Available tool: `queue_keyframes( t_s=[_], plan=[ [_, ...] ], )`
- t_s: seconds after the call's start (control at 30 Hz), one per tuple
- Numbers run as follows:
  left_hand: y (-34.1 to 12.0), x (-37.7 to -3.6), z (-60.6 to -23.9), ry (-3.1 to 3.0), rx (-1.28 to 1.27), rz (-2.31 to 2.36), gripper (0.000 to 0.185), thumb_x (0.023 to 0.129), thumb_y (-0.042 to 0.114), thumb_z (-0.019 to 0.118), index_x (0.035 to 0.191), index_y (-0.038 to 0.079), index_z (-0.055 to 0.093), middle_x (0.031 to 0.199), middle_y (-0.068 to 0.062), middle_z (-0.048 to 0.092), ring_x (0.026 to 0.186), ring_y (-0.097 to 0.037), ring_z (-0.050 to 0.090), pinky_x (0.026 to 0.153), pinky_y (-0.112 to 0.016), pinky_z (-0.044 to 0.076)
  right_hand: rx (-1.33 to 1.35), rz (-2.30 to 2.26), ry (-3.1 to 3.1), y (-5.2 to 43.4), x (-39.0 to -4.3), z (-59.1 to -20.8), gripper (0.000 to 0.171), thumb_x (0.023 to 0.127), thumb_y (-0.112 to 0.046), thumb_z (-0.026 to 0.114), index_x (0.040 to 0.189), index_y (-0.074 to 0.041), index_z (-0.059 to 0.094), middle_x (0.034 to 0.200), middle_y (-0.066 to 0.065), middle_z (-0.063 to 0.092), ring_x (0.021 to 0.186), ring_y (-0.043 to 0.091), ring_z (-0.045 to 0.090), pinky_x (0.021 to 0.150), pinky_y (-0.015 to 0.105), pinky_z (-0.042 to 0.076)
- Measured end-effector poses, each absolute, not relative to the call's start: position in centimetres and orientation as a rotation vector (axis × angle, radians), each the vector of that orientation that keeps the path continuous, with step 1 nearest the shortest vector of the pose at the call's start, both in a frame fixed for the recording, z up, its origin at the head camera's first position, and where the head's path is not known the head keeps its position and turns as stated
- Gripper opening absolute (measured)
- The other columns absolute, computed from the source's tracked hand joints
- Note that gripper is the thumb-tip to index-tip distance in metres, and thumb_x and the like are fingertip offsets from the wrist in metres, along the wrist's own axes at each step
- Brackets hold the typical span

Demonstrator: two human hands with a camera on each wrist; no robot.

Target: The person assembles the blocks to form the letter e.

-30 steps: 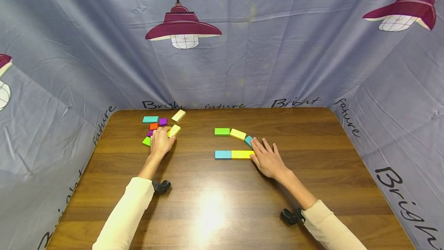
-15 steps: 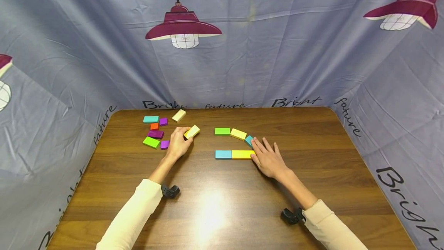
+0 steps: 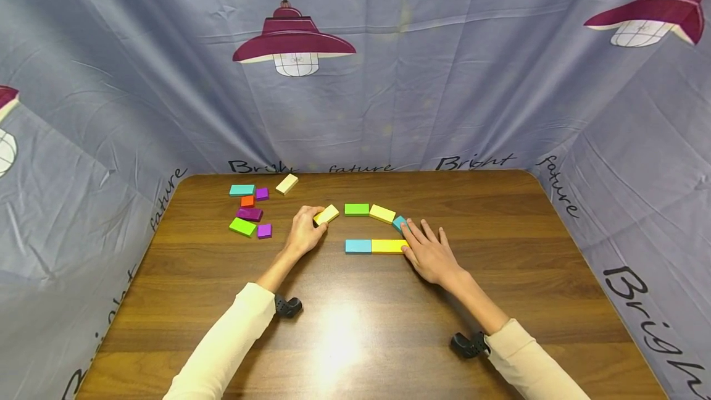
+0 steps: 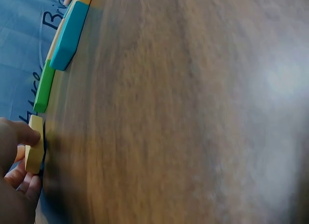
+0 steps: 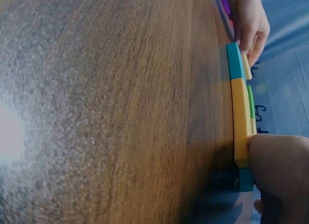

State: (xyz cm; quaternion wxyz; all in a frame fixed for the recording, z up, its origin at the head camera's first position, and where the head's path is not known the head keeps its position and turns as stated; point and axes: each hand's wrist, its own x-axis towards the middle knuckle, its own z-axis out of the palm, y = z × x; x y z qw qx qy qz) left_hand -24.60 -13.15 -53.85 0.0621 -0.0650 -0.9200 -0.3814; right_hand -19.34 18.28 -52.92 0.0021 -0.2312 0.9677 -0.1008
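Note:
My left hand (image 3: 304,232) pinches a pale yellow block (image 3: 328,213) between thumb and fingers, low over the table. In the left wrist view this yellow block (image 4: 35,144) is close to the end of a green block. The green block (image 3: 357,209), another yellow block (image 3: 382,213) and a blue block (image 3: 399,223) form a curved row. Below it, a blue block (image 3: 358,246) and a longer yellow block (image 3: 387,246) lie end to end. My right hand (image 3: 430,256) rests with fingers extended at the right ends of both rows, partly hiding the blocks there.
Loose blocks are at the table's back left: a teal block (image 3: 242,190), an orange block (image 3: 247,201), a dark purple block (image 3: 249,214), a green block (image 3: 242,227), two small purple ones and a cream block (image 3: 287,184). A printed curtain (image 3: 366,110) surrounds the table.
My left hand has carried the yellow block rightward from the loose blocks to the left of the green block, uncovering purple blocks. My right hand has stayed in place.

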Motion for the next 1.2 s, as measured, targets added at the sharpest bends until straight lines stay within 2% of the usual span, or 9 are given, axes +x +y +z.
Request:
queue_keyframes(
  t_s=[1.2],
  plan=[
    [-12.07, -24.79, -54.00, -2.768, -0.235, -1.161, 0.039, 0.075, 0.008, 0.067, 0.113, 0.000, 0.062, 0.105, -0.015, 0.056, 0.092, -0.027, 0.048, 0.077, -0.037, 0.039, -0.724, -0.314, 3.014, 18.29, -19.48, -52.87, 0.055, 0.099, -0.034, 0.038, 0.146, -0.010, 0.023, 0.149, 0.012, 0.021, 0.134, 0.038, 0.016, 0.099, 0.066, 0.009]
  ],
)
